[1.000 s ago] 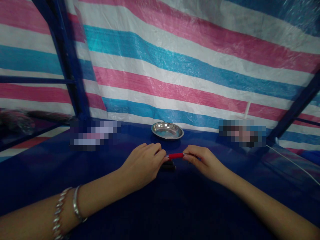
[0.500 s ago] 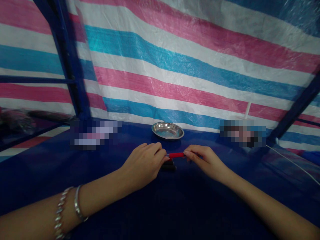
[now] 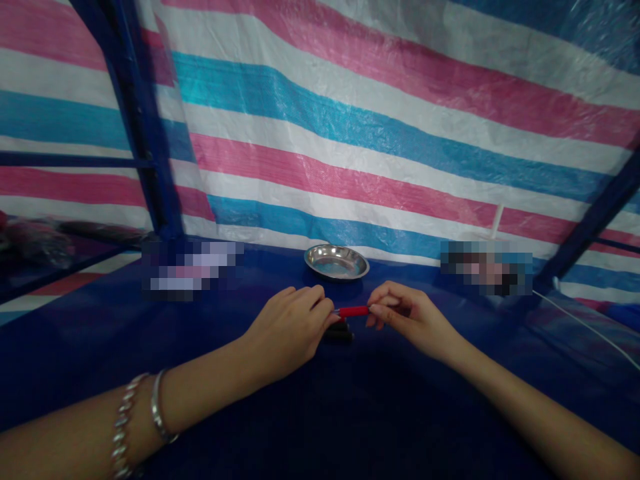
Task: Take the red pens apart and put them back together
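A red pen lies level between my two hands, above the dark blue table. My left hand is closed around its left end, which the fingers cover. At the right end, the thumb and fingertips of my right hand are pinched at the tip, with the other fingers loosely curled. Just beneath the red pen, several dark pen-like sticks lie on the table, partly hidden by my left hand; one shows some red.
A shallow round metal dish stands beyond my hands. Blurred-out items lie at the back left and back right. A white cord runs along the right. Blue metal posts and a striped plastic sheet enclose the table.
My right hand's fingers have shifted and loosened a little around the pen's right end, with the index finger raised. The left hand and the pen stay nearly where they were.
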{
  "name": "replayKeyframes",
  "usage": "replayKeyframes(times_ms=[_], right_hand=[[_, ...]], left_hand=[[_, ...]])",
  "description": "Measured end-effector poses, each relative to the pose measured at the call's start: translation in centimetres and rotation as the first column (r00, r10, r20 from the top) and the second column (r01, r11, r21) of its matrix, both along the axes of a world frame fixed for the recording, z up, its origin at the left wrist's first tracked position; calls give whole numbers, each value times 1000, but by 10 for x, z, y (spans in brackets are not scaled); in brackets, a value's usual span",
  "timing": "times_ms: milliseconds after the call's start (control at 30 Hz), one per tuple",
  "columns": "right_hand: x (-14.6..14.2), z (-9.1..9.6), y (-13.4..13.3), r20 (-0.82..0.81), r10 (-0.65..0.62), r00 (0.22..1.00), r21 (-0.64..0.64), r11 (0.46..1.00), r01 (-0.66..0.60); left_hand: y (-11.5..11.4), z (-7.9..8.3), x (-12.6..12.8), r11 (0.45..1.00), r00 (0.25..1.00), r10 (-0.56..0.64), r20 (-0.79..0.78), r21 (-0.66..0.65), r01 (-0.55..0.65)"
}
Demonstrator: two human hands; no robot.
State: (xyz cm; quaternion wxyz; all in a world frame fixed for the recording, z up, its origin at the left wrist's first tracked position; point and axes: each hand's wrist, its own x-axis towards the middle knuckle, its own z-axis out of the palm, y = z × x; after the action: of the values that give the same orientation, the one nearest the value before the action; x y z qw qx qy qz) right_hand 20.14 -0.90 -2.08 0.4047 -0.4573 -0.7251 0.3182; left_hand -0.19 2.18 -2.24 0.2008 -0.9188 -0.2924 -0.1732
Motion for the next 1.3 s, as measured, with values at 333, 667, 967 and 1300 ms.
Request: replayKeyframes(times_ms=[333,667,967,1300], right_hand=[[1,-1,1,33,-57,998,71,996,55],[9,-7,5,285,-245,927,282,945,163],[13,-6,6,519,-255,816,371,927,54],[21,-14,11,657,-227,719,355,934,-29]], left_hand=[[0,-1,1,1000,1000,-12,24,15,12],[4,3,-2,982,981,188,44,16,-189],[10,2,-4,963,962,268,-49,-17,-269],[9,3,-5,967,963,238,-129,-61,-247]])
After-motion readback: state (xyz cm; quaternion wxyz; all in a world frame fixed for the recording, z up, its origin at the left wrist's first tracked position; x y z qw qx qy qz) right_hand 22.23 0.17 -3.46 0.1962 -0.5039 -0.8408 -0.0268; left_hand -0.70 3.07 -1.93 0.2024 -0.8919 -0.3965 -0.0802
